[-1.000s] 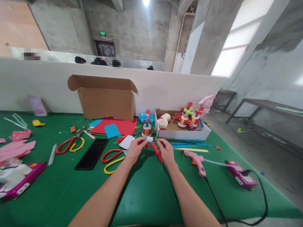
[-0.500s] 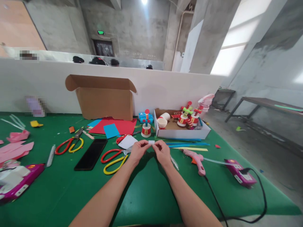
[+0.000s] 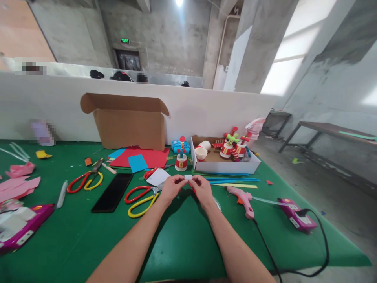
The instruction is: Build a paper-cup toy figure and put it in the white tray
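Note:
Between my fingertips, above the green table, is a small whitish piece of paper [image 3: 188, 177]. My left hand [image 3: 172, 186] pinches its left end, and my right hand [image 3: 202, 188] pinches the right end. A bit of red shows under my right fingers; what it is I cannot make out. Just beyond my hands stands a red-and-white paper cup figure [image 3: 181, 162] with a red disc on top. Scissors with red and yellow handles [image 3: 141, 201] lie beside my left wrist, near a white paper piece [image 3: 159, 177]. Right of my right hand lies a pink glue gun [image 3: 242, 199].
A white box [image 3: 225, 168] with cups and finished figures stands at the back right. Left lie a black phone [image 3: 112, 193], more scissors [image 3: 85, 181] and red paper sheets [image 3: 153, 157]. The glue gun's black cord [image 3: 266, 245] runs to a purple power strip [image 3: 297, 215].
Both hands stay nearly in place, still pinching the small piece. A bit of red now shows beneath my right fingers. The whole view has shifted slightly.

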Demonstrator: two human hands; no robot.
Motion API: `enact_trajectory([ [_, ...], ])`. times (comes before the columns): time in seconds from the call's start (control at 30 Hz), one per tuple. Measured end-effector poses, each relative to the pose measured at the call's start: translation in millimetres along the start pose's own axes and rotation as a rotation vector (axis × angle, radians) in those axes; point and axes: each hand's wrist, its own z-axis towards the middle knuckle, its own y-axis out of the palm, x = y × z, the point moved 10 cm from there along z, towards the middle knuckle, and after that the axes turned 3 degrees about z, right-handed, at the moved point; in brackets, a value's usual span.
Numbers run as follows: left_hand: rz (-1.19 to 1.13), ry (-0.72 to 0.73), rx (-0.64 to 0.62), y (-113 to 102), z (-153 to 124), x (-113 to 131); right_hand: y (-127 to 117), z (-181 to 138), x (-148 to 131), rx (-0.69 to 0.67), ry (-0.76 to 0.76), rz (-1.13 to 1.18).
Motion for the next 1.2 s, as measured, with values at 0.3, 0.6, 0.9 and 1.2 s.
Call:
enact_trajectory([
  [0.3, -0.146, -0.064, 0.029, -6, 1, -4, -8, 2, -1, 0.042, 0.014, 0.119],
  [0.6, -0.249, -0.104, 0.006, -7, 0, -4, 17, -5, 17, -0.070, 0.143, 0.196],
  [0.9, -0.517, -0.119, 0.140, -37, 7, -11, 67, -41, 4, -0.584, 0.061, -0.171],
  [1.2, -0.761, -0.135, 0.033, -33, 7, -4, 50, -28, -35, -0.415, -0.321, -0.381],
])
